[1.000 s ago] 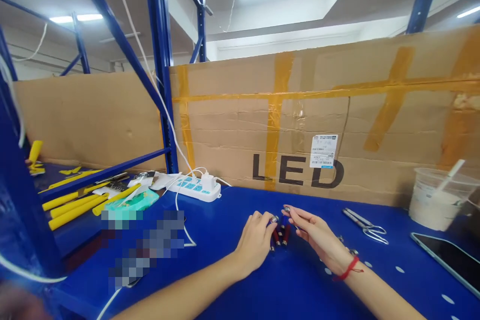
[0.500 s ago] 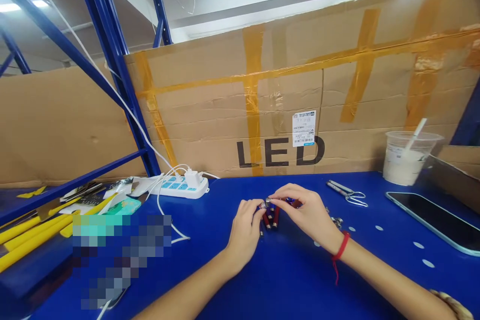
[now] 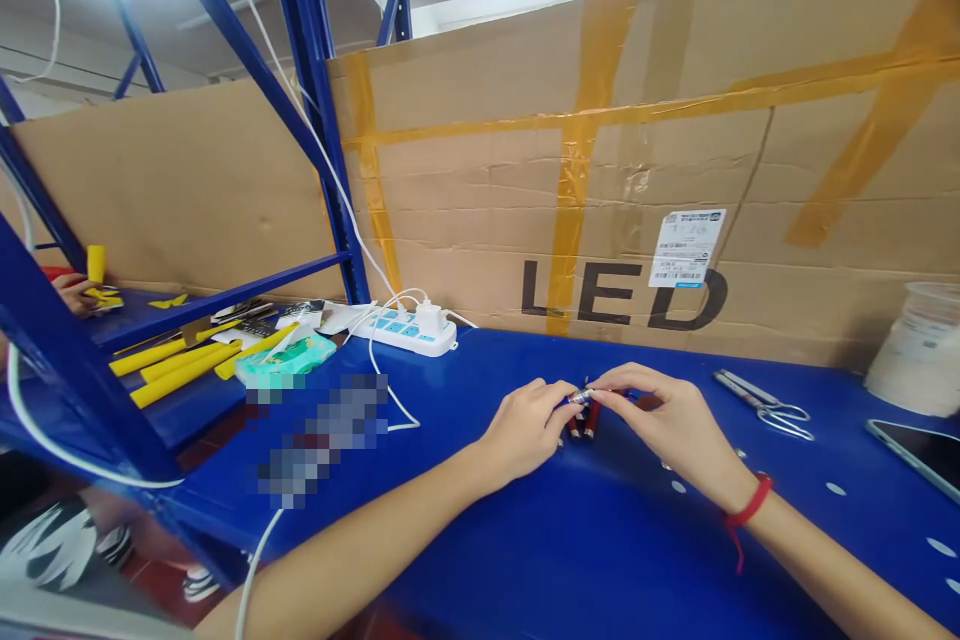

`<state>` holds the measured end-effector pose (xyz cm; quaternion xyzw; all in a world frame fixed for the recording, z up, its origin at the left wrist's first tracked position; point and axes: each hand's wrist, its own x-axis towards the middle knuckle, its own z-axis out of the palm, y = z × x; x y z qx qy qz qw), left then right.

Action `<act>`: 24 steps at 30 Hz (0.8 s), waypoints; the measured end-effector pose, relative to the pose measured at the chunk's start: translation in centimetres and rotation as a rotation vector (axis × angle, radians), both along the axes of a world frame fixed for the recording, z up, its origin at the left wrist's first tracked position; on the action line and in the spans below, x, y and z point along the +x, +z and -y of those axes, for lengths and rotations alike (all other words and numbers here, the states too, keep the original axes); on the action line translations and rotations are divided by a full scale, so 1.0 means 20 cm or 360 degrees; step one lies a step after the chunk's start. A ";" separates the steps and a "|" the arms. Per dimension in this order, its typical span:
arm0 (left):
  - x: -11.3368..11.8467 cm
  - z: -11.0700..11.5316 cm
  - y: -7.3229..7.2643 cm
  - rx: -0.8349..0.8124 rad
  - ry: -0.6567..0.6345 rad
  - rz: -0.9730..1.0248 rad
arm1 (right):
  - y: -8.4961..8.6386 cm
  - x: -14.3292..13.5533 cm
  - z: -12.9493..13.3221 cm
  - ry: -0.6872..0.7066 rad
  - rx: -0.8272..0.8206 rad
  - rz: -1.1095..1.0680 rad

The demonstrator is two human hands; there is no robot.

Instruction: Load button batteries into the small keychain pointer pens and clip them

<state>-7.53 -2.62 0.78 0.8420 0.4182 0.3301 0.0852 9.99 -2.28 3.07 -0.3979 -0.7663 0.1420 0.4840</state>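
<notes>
Box (image 3: pixel 465 220): big and brown, with tape, a white tag and the letters LED. It stands at the back of the table.
Table (image 3: pixel 600 550): blue and flat, with small white spots on the right.
Tubes (image 3: pixel 184 375): yellow, lying far over on the left.
Strip (image 3: pixel 409 331): white, with plugs in it, near the foot of the box.
Left hand (image 3: pixel 525 430): thumb and finger pinched shut on one end of the bit.
Right hand (image 3: pixel 675 425): thumb and finger pinched on the other end of the bit, close to the left hand's fingers.
Cup (image 3: pixel 916 350): by the box, at the right edge.
Phone (image 3: pixel 921 455): flat on the table, in front of the cup.
Scissors (image 3: pixel 765 405): shiny, on the table, between the right hand and the phone.
Sticks (image 3: pixel 589 423): dark red, in a bunch under the fingers.
Bit (image 3: pixel 580 397): small and shiny, between both hands, above the sticks.
</notes>
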 end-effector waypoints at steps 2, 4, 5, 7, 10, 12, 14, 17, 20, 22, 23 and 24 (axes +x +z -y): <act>0.00 0.00 0.00 -0.0018 -0.0008 -0.0034 | 0.01 0.01 -0.01 0.0010 -0.0057 0.0081; -0.01 0.01 0.00 -0.0051 -0.0056 -0.0037 | 0.01 0.03 -0.02 0.0030 -0.0112 0.0185; -0.01 0.01 0.00 -0.0061 -0.0082 -0.0030 | 0.02 0.04 -0.03 0.0034 -0.0133 0.0233; 0.00 0.01 -0.01 -0.0069 -0.0120 -0.0023 | 0.01 0.06 -0.05 0.0035 -0.0162 0.0303; 0.00 0.03 0.00 -0.0026 -0.0138 -0.0064 | 0.01 0.09 -0.06 0.0084 -0.0209 0.0354; 0.00 0.03 0.00 0.0011 -0.0139 -0.0102 | 0.01 0.09 -0.06 0.0140 -0.0237 0.0361; 0.00 0.04 -0.01 0.0031 -0.0123 -0.0132 | 0.01 0.09 -0.05 0.0164 -0.0249 0.0355; 0.00 0.04 -0.03 0.0035 -0.0076 -0.0225 | 0.00 0.08 -0.04 0.0163 -0.0273 0.0359; -0.01 0.03 -0.04 0.0044 -0.0051 -0.0381 | -0.02 0.08 -0.04 0.0143 -0.0314 0.0397; -0.01 0.02 -0.04 0.0053 -0.0039 -0.0453 | -0.04 0.08 -0.04 0.0114 -0.0331 0.0407; -0.01 0.02 -0.04 0.0057 -0.0029 -0.0472 | -0.04 0.08 -0.04 0.0099 -0.0339 0.0398; -0.01 0.01 -0.03 0.0061 -0.0017 -0.0480 | -0.04 0.07 -0.04 0.0083 -0.0350 0.0379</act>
